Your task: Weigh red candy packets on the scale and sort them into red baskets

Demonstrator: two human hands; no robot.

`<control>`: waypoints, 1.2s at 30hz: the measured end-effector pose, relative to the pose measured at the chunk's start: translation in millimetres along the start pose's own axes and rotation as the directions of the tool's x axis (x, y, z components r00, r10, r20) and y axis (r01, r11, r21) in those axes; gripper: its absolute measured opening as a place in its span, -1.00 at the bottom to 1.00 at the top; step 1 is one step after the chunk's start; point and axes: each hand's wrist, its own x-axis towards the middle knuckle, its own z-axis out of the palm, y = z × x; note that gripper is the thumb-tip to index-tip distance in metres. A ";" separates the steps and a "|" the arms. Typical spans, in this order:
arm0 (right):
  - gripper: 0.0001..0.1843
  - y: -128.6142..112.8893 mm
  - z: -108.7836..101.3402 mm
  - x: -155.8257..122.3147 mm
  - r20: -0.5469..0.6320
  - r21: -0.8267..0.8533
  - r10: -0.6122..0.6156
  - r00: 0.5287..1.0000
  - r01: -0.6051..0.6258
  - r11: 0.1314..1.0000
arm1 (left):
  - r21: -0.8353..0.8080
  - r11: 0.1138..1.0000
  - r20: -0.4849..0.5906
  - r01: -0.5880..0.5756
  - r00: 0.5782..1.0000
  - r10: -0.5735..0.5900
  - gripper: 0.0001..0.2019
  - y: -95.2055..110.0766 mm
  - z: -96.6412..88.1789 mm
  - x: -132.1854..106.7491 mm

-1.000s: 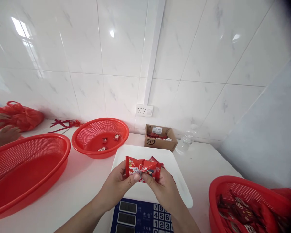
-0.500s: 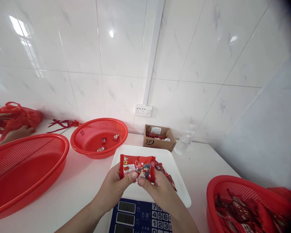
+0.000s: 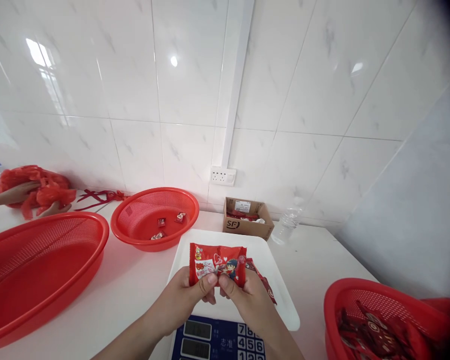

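A red candy packet (image 3: pixel 218 256) printed with cartoon figures and hearts is held flat in front of me above a white weighing scale tray (image 3: pixel 180 300). My left hand (image 3: pixel 189 295) pinches its left lower edge, thumb on the front. With the thumb also on the front, my right hand (image 3: pixel 243 295) grips the right side. Darker red packets (image 3: pixel 268 289) lie on the tray, partly hidden behind the right hand. Below the tray sits the scale's blue panel (image 3: pixel 225 340) with displays and number keys, partly covered by my right forearm.
A red basket (image 3: pixel 155 195) with a few small sweets stands behind left; a larger one (image 3: pixel 97 225) is nearer. Another red basket (image 3: pixel 332 310) holds many packets at right. A cardboard box (image 3: pixel 247 227) and clear bottle (image 3: pixel 287 222) stand behind. Another person's hands (image 3: pixel 22 192) handle a red bag (image 3: pixel 56 192).
Both my hands still hold the packet, their grip slightly shifted. The view has tilted up slightly. At far left, the other person's hands have moved on the red bag, which is now bunched differently.
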 end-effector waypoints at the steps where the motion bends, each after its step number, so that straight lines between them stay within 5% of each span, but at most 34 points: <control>1: -0.56 0.2 -0.8 0.1 0.014 0.007 -0.013 1.000 0.013 1.000 | 0.002 1.000 0.000 0.002 1.000 -0.002 -0.55 -0.1 0.1 0.4; 6: -0.56 -4.2 -2.8 0.1 0.097 0.034 -0.057 0.994 0.054 0.998 | 0.002 1.000 -0.008 0.017 1.000 -0.017 -0.52 0.1 0.1 -1.3; 15: -0.68 -2.8 3.5 -0.1 0.047 0.067 -0.062 0.997 0.059 0.996 | 0.022 0.996 0.018 -0.081 0.997 0.081 -0.55 -4.8 -2.1 -1.4; 25: -0.53 -3.1 -3.3 0.2 0.047 -0.003 -0.014 0.999 0.014 1.000 | -0.021 0.999 -0.072 -0.050 0.996 0.048 -0.65 0.1 -0.3 -0.8; 36: -0.61 -2.3 -0.7 -2.3 -0.015 -0.090 -0.089 0.996 0.088 0.992 | -0.074 0.993 0.006 -0.090 0.996 0.091 -0.66 -0.4 -1.7 -2.8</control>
